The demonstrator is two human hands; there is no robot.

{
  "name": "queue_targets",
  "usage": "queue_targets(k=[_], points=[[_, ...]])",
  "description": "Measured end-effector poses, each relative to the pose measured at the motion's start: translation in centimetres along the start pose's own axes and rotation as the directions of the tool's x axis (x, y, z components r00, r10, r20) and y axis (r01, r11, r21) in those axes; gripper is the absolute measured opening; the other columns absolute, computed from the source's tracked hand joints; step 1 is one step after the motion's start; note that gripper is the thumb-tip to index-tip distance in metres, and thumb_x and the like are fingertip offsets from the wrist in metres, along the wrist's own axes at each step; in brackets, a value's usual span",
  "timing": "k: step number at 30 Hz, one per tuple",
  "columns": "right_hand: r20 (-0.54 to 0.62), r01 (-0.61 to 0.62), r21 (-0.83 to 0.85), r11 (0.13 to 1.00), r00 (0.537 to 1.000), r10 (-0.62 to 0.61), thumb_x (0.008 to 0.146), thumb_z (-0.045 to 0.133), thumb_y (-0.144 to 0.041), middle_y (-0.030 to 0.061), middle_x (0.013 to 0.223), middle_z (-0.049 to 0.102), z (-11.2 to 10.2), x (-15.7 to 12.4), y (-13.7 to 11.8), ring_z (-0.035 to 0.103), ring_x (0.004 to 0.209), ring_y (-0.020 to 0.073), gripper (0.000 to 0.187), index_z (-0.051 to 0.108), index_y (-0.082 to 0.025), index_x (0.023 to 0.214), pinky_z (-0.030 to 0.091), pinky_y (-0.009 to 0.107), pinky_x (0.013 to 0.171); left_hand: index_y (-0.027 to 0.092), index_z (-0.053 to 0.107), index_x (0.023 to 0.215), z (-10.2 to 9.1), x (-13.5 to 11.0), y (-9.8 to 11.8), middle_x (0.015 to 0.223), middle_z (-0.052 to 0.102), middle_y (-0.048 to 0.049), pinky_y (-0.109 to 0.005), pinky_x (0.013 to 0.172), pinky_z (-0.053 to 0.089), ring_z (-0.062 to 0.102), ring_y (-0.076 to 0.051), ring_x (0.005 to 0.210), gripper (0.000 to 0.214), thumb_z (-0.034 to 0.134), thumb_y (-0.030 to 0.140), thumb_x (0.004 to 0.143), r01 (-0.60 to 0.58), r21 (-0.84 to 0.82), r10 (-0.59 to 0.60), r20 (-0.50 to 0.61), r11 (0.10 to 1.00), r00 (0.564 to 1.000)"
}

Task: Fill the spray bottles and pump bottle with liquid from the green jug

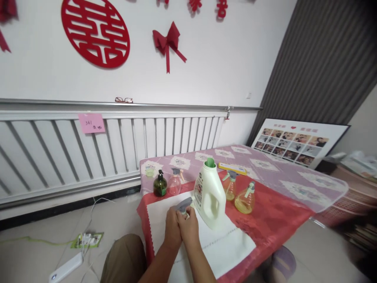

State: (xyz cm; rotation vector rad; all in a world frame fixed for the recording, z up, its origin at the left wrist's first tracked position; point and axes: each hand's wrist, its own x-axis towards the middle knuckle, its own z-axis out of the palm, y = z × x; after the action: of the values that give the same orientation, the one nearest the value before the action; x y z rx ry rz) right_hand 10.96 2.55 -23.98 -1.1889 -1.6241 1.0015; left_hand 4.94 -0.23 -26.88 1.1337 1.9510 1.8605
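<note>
Both my hands meet over the white cloth (224, 245) on the table. My left hand (172, 230) is curled around something low that I cannot see clearly. My right hand (189, 228) is closed on a grey trigger spray head (184, 204), which sticks up between the two hands. A white detergent jug (209, 195) with a green funnel in its mouth stands just to the right of my hands. Two yellow-filled spray bottles (245, 198) stand behind it to the right.
A dark green pump bottle (160, 184) and a clear spray bottle (175, 182) stand at the table's left back. A yellow-edged flat item (232, 168) lies farther back. A white radiator (88, 149) lines the wall. A power strip (66, 268) and cables lie on the floor left.
</note>
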Motion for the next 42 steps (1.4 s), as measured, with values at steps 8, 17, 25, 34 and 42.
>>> queue_targets(k=[8, 17, 25, 34, 42], points=[[0.085, -0.006, 0.034, 0.999, 0.996, 0.004, 0.079, 0.045, -0.053, 0.0164, 0.126, 0.063, -0.3, -0.2, 1.7, 0.054, 0.123, 0.0299, 0.052, 0.06, -0.016, 0.112, 0.042, 0.041, 0.102, 0.022, 0.057, 0.075, 0.1, -0.3, -0.2, 0.083, 0.06, -0.0059, -0.04, 0.086, 0.045, 0.055, -0.023, 0.084, 0.015, 0.049, 0.032, 0.083, -0.048, 0.0, 0.048, 0.03, 0.999, 0.998], [0.052, -0.033, 0.05, 0.998, 0.998, 0.03, 0.079, 0.05, -0.05, 0.0127, 0.116, 0.067, -0.2, -0.1, 1.5, 0.061, 0.111, 0.0274, 0.044, 0.057, -0.017, 0.109, 0.045, 0.038, 0.098, 0.018, 0.054, 0.102, -0.1, -0.8, -0.2, 0.1, 0.063, -0.0098, -0.042, 0.088, 0.047, 0.058, -0.024, 0.094, 0.023, 0.043, 0.032, 0.087, -0.009, 0.007, 0.008, 0.033, 1.0, 0.999], [0.006, -0.102, 0.063, 0.993, 0.995, 0.102, 0.076, 0.055, -0.052, 0.006, 0.086, 0.069, 0.5, -0.2, 1.3, 0.066, 0.079, 0.0241, 0.044, 0.052, -0.02, 0.106, 0.053, 0.035, 0.076, 0.02, 0.054, 0.089, -0.1, -0.5, 0.8, 0.085, 0.063, -0.0052, -0.037, 0.078, 0.047, 0.058, -0.022, 0.083, 0.014, 0.056, 0.031, 0.08, 0.048, 0.044, -0.048, 0.014, 0.998, 0.999], [0.039, -0.046, 0.143, 0.989, 0.998, 0.041, 0.084, 0.049, -0.051, 0.0118, 0.116, 0.067, 0.2, -0.7, 2.5, 0.063, 0.109, 0.0245, 0.047, 0.055, -0.017, 0.116, 0.048, 0.035, 0.094, 0.02, 0.06, 0.086, -0.8, 0.4, 1.4, 0.09, 0.063, -0.0067, -0.038, 0.083, 0.046, 0.058, -0.024, 0.088, 0.014, 0.054, 0.03, 0.078, -0.02, 0.065, 0.014, 0.094, 0.998, 0.995], [0.121, 0.053, 0.1, 0.994, 0.991, -0.065, 0.074, 0.06, -0.038, 0.0152, 0.136, 0.056, -1.4, -1.7, 5.6, 0.051, 0.127, 0.0287, 0.061, 0.052, -0.016, 0.129, 0.04, 0.044, 0.107, 0.02, 0.063, 0.096, -1.9, 1.3, 1.1, 0.096, 0.065, -0.0063, -0.04, 0.092, 0.044, 0.059, -0.024, 0.096, 0.022, 0.056, 0.025, 0.077, -0.07, 0.056, 0.057, 0.217, 0.996, 0.974]])
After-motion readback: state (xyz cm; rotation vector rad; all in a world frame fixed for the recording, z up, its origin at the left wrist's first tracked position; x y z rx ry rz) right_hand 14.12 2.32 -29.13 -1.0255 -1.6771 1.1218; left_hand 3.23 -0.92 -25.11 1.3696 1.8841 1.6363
